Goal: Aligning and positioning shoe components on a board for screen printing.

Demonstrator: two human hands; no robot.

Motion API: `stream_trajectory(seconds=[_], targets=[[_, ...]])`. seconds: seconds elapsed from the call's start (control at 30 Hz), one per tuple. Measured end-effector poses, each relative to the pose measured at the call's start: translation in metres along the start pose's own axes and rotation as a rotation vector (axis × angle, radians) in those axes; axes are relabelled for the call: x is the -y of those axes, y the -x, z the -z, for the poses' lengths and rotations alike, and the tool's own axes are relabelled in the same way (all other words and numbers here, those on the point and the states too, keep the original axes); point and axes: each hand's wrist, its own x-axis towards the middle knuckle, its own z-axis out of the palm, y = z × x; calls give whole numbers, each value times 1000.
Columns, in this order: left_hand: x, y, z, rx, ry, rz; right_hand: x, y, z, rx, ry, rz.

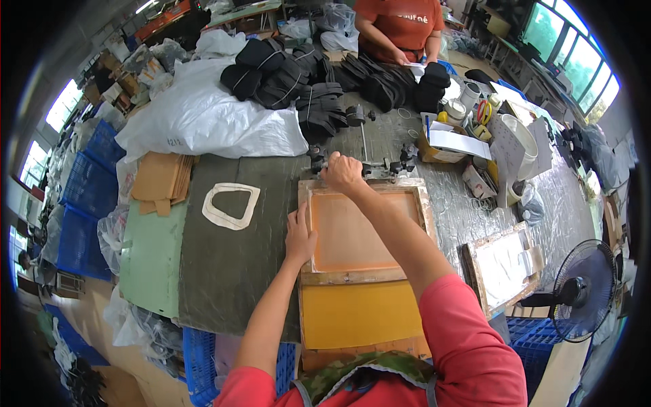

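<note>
A wooden screen-printing frame (363,277) with orange-tinted mesh lies in front of me, over a yellow sheet (359,315). My left hand (299,237) grips its left rail, with the thumb on the inner side. At the frame's far left corner, my right hand (344,173) is closed around part of the black and metal hinge clamp (407,159); my fingers hide the piece they hold, which looks like a knob. A metal rod (364,142) stands up from the clamp. Left of the frame, a white ring-shaped cutout (231,206) rests on the dark table.
Bundled black pads (274,78) and a large white sack (203,112) lie at the back. A person in an orange shirt (399,24) stands across the table. On the right are a cardboard box (437,152), a smaller frame (502,268) and a fan (583,290). Brown cardboard (161,178) is at left.
</note>
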Motion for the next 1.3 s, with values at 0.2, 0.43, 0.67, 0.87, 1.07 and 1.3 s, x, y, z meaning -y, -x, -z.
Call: stream_trajectory(seconds=[0.2, 0.43, 0.67, 0.87, 1.07, 1.3], targets=[[2, -2, -2, 3, -2, -22, -43, -6, 41, 157, 239, 357], [1, 0, 1, 43, -15, 27, -33, -6, 22, 181, 52, 458], [2, -1, -1, 48, 4, 33, -21, -7, 5, 73, 49, 172], [1, 0, -1, 25, 2, 26, -14, 1, 9, 85, 26, 62], [3, -1, -2, 38, -7, 32, -77, 0, 41, 158, 347, 287], [1, -1, -1, 40, -25, 41, -88, -2, 50, 248, 169, 288]])
